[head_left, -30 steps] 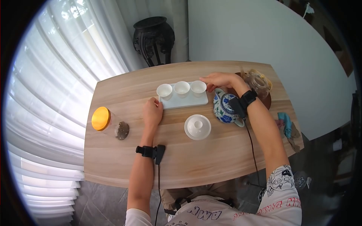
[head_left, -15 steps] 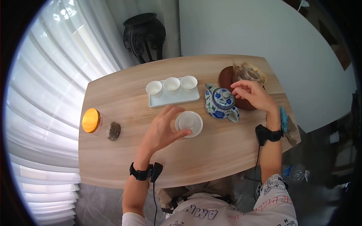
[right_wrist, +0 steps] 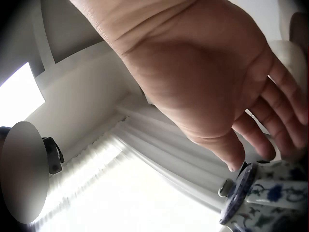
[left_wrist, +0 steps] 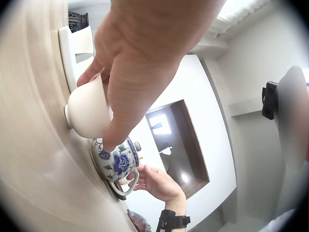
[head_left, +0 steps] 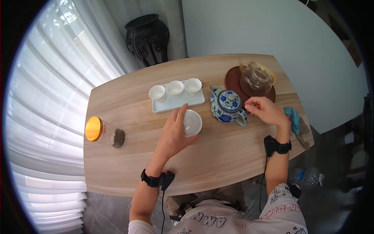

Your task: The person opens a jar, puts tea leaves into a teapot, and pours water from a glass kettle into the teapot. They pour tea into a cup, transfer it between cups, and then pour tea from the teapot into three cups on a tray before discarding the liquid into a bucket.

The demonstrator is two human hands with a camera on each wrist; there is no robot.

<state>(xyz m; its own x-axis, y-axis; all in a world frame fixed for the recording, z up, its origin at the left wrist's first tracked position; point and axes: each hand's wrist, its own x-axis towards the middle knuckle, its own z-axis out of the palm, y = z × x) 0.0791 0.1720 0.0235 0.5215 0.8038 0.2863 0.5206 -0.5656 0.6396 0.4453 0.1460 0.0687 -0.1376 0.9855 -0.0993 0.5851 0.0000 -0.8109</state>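
My left hand (head_left: 173,134) holds a white gaiwan (head_left: 193,123) by its rim, thumb on the near side and fingers at the far side. In the left wrist view, the rounded white bowl (left_wrist: 87,111) shows its foot close against the wood. A blue-and-white floral teapot (head_left: 227,107) stands to the right. Beside its handle my right hand (head_left: 269,111) hovers with loosely bent fingers and nothing in them; the right wrist view shows the open palm (right_wrist: 203,92) above the teapot lid (right_wrist: 239,193). Behind the gaiwan, three white cups (head_left: 175,89) sit on a pale rectangular tray (head_left: 179,104).
A glass teapot (head_left: 257,80) rests on a round brown board (head_left: 232,80) at the back right. To the left lie a yellow-lidded jar (head_left: 94,128) and a small dark-filled container (head_left: 118,138). A teal and brown cloth (head_left: 295,121) lies at the right edge.
My left hand left the tray, reached the gaiwan and took hold of it; the gaiwan has shifted slightly toward the tray. My right hand drew back from the cups to the teapot's handle side.
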